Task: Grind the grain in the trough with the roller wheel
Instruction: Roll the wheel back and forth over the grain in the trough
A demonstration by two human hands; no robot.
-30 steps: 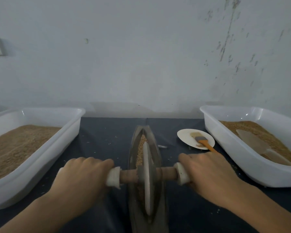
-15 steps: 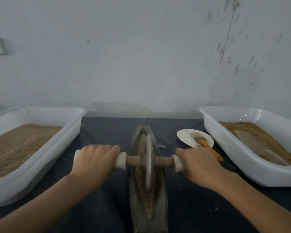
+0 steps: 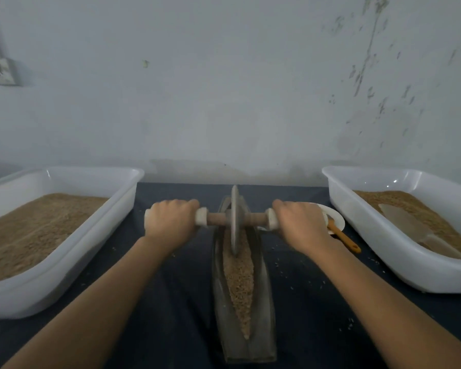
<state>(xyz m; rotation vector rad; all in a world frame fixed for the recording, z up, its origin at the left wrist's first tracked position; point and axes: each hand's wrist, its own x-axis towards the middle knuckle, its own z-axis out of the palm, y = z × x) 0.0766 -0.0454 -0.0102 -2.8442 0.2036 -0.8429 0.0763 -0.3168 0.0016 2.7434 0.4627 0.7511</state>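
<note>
Setting: A dark table (image 3: 171, 302) against a pale wall, seen from the person's own head, looking down along both outstretched forearms.
Trough: A long, narrow, boat-shaped trough (image 3: 262, 310) lies in the middle of the table, pointing away from the person.
Grain: A tan line of grain (image 3: 238, 278) fills the trough's groove from the near tip up to the wheel.
Roller wheel: A thin disc, the roller wheel (image 3: 234, 222), stands upright at the far end of the trough, its edge in the groove, on a wooden axle (image 3: 215, 219) with pale end grips.
Left hand: The left hand (image 3: 169, 222) is wrapped around the left grip of the axle.
Right hand: The right hand (image 3: 298, 222) is wrapped around the right grip.
Either side: A white tub (image 3: 64, 265) of grain sits left; a second white tub (image 3: 378, 251) sits right, holding grain and a pale scoop (image 3: 405, 222). A small white plate (image 3: 337, 219) and an orange-handled brush (image 3: 343, 239) lie just behind the right hand.
Step in hand: Grinding, apparently at the far limit of a stroke.
Next move: Likely a level pull back toward the body, with even downward pressure on both grips so the wheel stays in the groove.
</note>
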